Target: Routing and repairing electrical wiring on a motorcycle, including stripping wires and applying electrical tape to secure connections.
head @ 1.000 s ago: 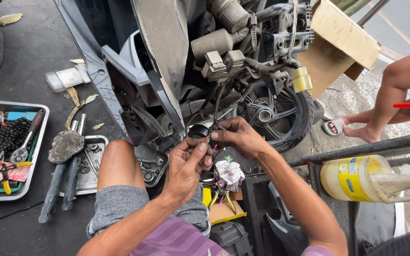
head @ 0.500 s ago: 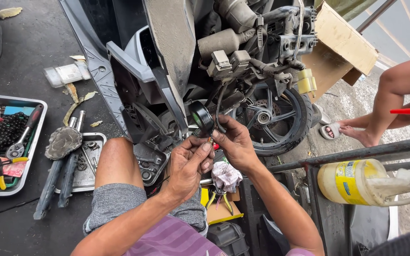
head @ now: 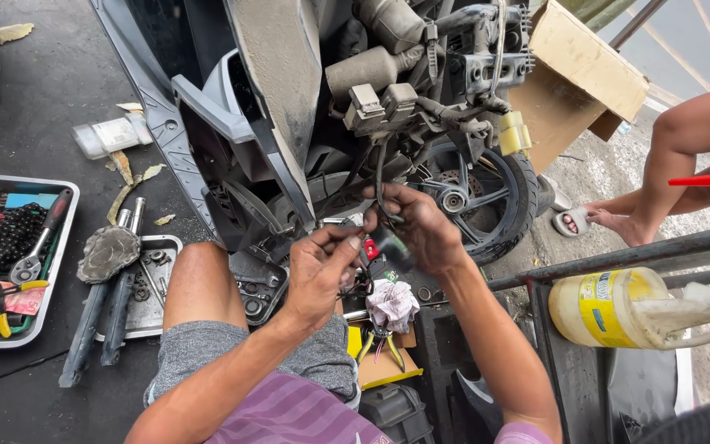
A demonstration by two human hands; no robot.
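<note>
Left hand (head: 318, 271) pinching black cable (head: 381, 177) end, right hand (head: 421, 230) gripping same cable under scooter frame, wheel (head: 486, 197) at 2 o'clock of hands; tool tray (head: 43, 321) on floor at 9 o'clock

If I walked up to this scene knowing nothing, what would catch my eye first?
Most likely the stripped scooter at top centre, its grey panels open and wiring exposed above a black wheel. Just below it, the left hand and right hand meet at dark cables hanging from the machine. After that, the metal tray of tools at far left and the yellow jug at right stand out.
</note>
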